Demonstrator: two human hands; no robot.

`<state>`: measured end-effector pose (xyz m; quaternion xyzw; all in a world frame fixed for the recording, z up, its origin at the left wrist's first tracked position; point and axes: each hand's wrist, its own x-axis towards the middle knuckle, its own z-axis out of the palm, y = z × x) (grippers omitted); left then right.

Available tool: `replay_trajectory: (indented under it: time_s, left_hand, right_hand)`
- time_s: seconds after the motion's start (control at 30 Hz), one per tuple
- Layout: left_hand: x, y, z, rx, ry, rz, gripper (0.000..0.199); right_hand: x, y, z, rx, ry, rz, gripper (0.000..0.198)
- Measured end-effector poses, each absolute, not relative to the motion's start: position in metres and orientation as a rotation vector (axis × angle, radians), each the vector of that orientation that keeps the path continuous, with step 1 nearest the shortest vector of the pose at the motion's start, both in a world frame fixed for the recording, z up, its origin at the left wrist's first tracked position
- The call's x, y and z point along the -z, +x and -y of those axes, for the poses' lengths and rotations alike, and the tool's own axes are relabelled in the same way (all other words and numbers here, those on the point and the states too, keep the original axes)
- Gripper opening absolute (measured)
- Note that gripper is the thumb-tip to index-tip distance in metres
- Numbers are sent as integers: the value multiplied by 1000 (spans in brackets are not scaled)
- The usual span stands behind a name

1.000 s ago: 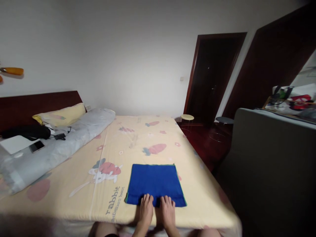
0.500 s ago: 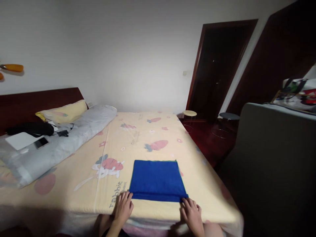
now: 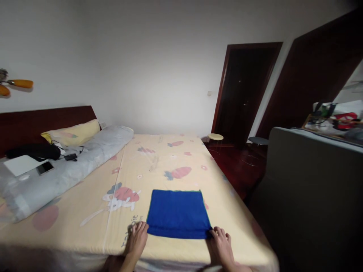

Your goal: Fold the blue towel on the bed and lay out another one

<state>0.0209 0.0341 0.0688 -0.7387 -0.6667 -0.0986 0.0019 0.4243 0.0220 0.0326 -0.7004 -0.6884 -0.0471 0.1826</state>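
Left hand (image 3: pixel 138 237) flat on the sheet (image 3: pixel 85 226), palm down, fingers loosely spread, fingertips at the near-left corner of the cloth (image 3: pixel 178 214). Touching or just short of the hem: can't tell, and I can't say whether anything is pinched. Right hand (image 3: pixel 221 243) mirrors it at the near-right corner, fingers slightly curled, tips at the edge. No clear grasp visible on either side.

Cloth is a blue rectangle with a thin green hem, lying flat near the front edge of the bed (image 3: pixel 255 241), between the two hands. Looks folded, since the near edge reads thicker, like a fold line.

Handling, my read:
- light, soft, no stiffness; will sag and drape if lifted
- nap looks like microfibre, so it should grip the sheet rather than slide
- not fragile
- best hold is a pinch at the two near corners, thumb under and fingers on top; lifting from the middle would bunch it

Further up the bed, well apart from the cloth: rolled grey quilt (image 3: pixel 70 166), yellow pillow (image 3: pixel 72 132), phone (image 3: pixel 45 167).
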Motion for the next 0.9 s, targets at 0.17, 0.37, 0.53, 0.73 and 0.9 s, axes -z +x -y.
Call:
replay_trajectory:
  time_s: [0.17, 0.37, 0.53, 0.73, 0.9]
  left_hand:
    - [-80, 17, -33, 460, -2346, 2160, 29]
    - [-90, 11, -37, 545, -2368, 2311, 22]
    - [-83, 3, -45, 535, -2289, 2491, 22]
    - [-77, 16, -56, 408, -2089, 2605, 24]
    - [-86, 56, -46, 394, -2086, 2441, 43]
  right_hand:
    - [-53, 432, -22, -73, -1910, 1897, 18]
    - [-65, 434, -19, -375, -1912, 1843, 17]
    - [-62, 432, -25, -350, -2010, 1765, 30]
    - [-62, 423, -35, -171, -2148, 1691, 30]
    - [-62, 388, -34, -50, -2099, 1753, 30]
